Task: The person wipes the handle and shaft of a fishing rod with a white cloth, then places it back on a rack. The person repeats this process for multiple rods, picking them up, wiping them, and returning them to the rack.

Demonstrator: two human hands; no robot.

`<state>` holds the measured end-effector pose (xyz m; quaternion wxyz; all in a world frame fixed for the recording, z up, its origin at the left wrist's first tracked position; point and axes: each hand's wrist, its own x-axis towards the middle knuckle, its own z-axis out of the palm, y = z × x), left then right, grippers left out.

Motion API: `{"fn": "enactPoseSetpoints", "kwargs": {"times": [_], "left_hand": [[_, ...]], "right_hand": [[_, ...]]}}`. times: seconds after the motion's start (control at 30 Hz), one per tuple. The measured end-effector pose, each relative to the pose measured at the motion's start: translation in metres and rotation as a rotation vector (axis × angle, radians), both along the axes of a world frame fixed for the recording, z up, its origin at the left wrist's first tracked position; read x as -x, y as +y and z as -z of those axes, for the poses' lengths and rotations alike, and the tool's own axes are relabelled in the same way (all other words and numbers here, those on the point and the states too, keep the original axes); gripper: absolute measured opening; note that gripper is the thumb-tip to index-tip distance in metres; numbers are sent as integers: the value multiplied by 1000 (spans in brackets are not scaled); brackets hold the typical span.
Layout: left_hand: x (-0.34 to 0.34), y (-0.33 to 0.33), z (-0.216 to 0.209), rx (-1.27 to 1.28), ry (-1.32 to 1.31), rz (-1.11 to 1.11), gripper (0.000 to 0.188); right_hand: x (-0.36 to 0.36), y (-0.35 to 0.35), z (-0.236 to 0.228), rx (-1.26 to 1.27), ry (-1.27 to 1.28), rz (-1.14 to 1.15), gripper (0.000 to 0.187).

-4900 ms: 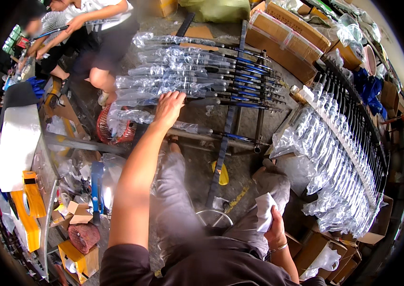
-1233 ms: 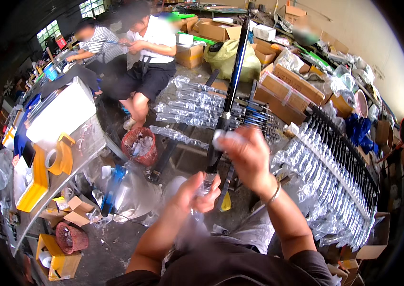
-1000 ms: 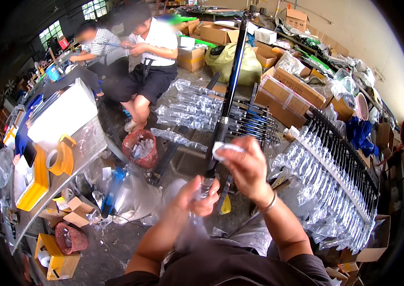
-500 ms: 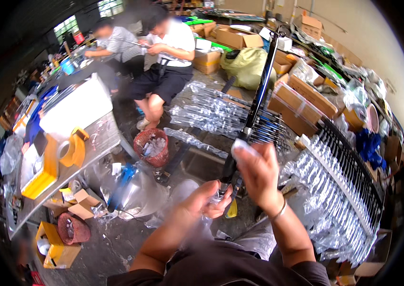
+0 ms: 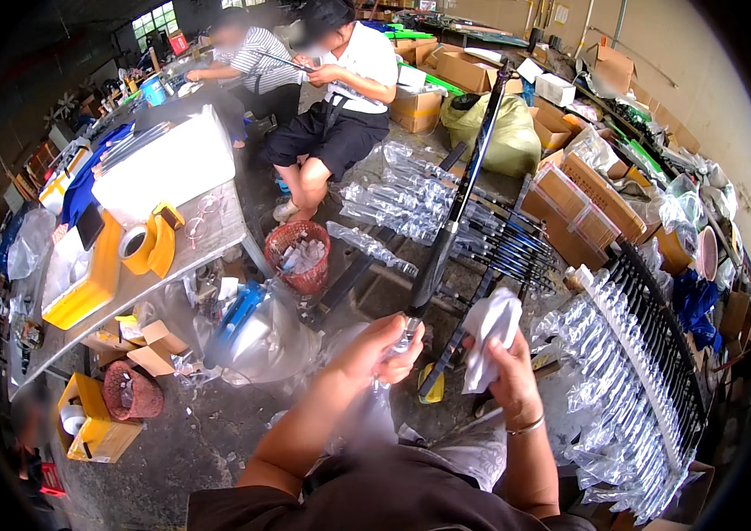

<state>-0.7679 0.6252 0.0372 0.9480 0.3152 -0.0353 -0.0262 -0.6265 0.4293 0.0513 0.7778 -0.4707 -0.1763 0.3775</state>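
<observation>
My left hand (image 5: 381,352) is wrapped round the lower end of a long black fishing rod (image 5: 434,273). The rod slants up and away to the right, thicker at the grip. A shiny, clear or metallic part shows at its butt between my fingers. To the right of the rod and apart from it, my right hand (image 5: 513,376) pinches a crumpled white cloth (image 5: 492,334). Beyond the rod lie more dark rods (image 5: 517,252) on a low rack, and rods in clear plastic sleeves (image 5: 397,208).
Many plastic-sleeved rods (image 5: 623,380) lean in a row at my right. At left stands a table (image 5: 207,226) with yellow tape (image 5: 161,248) and a yellow bin (image 5: 92,288). A red basket (image 5: 304,281) holds scraps. Two people sit beyond; cartons (image 5: 570,208) line the right.
My right hand, blurred against the rod with the cloth before, is now lower and right, away from it. The cloth hangs more spread out. My left hand keeps its hold; the view has shifted.
</observation>
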Motion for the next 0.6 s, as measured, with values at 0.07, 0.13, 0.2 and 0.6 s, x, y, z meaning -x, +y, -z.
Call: {"fn": "enactPoseSetpoints", "kwargs": {"times": [0.07,0.13,0.2,0.6], "left_hand": [[5,-1,-2,7,1,-1,45],[2,-4,-4,-37,-18,1,46],[4,-2,1,-43,-9,6,46],[10,6,9,-15,1,-75,41]], "right_hand": [[-1,-6,10,-9,-41,-128,46],[0,-23,51,281,-37,-31,43],[7,-24,66,444,-228,8,43],[-8,-28,47,443,-223,19,26]]}}
